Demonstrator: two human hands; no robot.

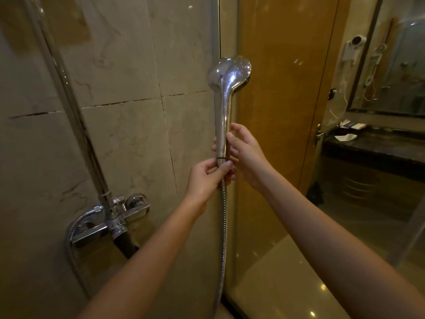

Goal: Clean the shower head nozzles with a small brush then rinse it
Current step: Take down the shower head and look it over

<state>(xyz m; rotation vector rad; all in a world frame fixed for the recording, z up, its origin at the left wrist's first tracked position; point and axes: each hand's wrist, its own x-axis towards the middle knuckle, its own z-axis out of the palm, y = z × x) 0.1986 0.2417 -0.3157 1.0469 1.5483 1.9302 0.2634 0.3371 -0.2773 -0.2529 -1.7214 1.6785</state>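
Tiled wall behind. Right hand grips shower head handle; left hand, just below, pinches hose nut. Brushing not begun; I see no brush, so fetching it likely next.

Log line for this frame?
left hand grips ribbed metal hose | right hand grips chrome shower head handle | upright, back toward camera | no brush visible

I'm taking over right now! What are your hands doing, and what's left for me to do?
Left hand: pinches the top end of the hose, just under the handle.
Right hand: holds the shower head by its handle, head up, nozzles turned away from the camera.
Done: nothing that shows; no brush in view.
Left: brush the nozzles, then rinse.
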